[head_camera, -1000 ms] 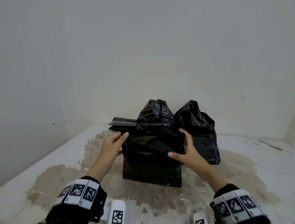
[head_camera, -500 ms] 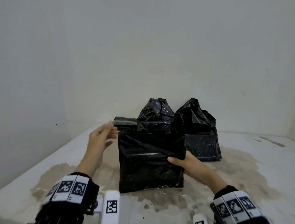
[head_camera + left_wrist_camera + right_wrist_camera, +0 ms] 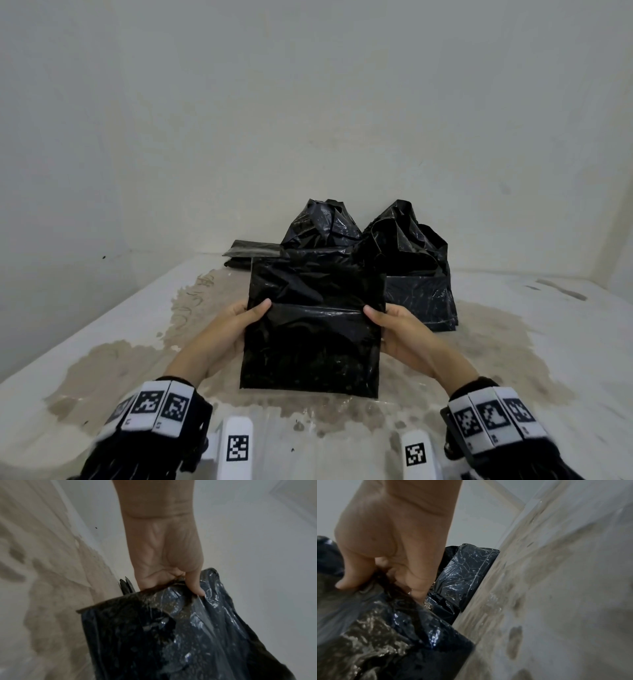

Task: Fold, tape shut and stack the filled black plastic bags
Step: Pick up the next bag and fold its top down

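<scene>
a: where's the front black bag [image 3: 313, 329]?
b: centre of the frame, on the stained floor [image 3: 513, 342]. left hand [image 3: 226, 329] and right hand [image 3: 400, 329] clamp its side edges, thumbs in front.
a: others?
b: two filled bags [image 3: 404, 246] behind, upper centre.
</scene>
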